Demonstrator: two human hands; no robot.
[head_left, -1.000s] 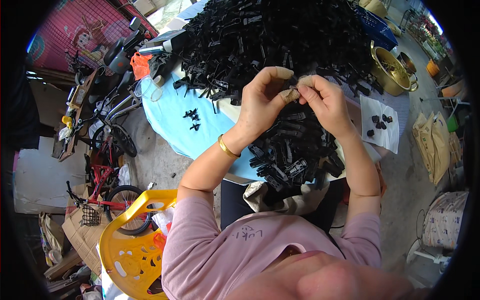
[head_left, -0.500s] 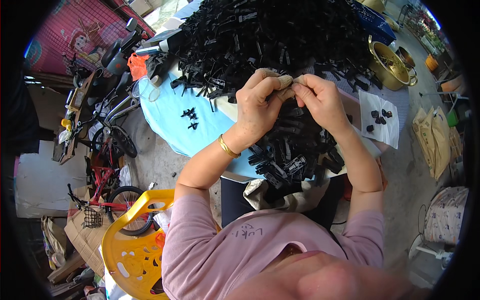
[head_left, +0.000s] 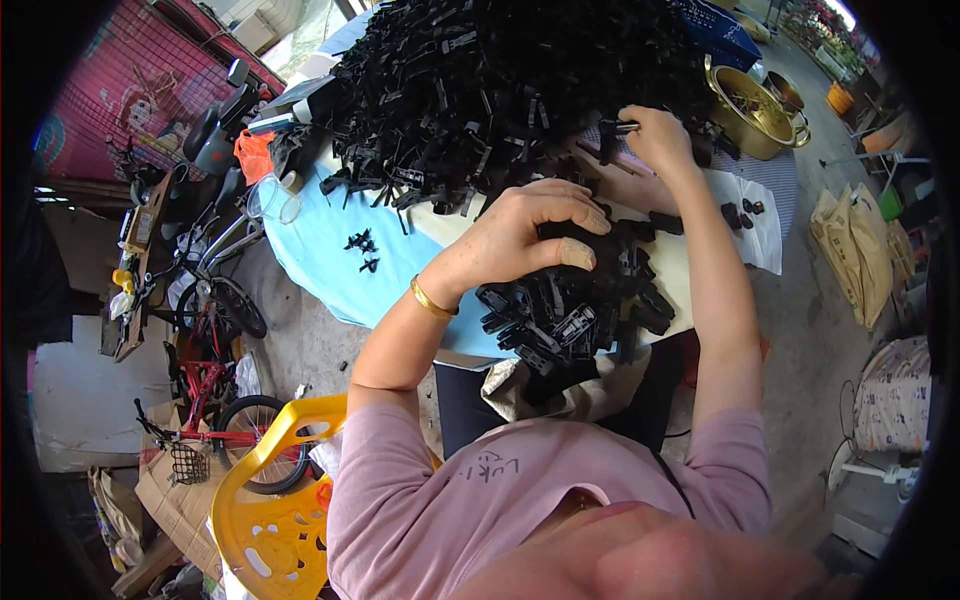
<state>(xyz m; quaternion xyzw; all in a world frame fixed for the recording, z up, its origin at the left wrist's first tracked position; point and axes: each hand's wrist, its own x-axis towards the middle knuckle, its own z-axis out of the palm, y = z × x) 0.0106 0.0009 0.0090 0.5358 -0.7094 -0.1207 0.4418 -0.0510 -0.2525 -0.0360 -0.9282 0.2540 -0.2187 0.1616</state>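
One black piece [head_left: 627,126] in right hand [head_left: 658,143], one left-wrist bangle [head_left: 430,301]

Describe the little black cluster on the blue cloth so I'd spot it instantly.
Find the huge heap of black parts, then the light blue cloth at its lower left in the picture. On it lies the small black cluster: just a few pieces, unlike the heap, with blue all around.

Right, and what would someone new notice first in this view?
Probably the huge heap of black parts covering the far side of the table. Next, the smaller black pile at the table's near edge, by the open left hand. Bright colour then draws the eye: the yellow chair at lower left and the golden pot at upper right.
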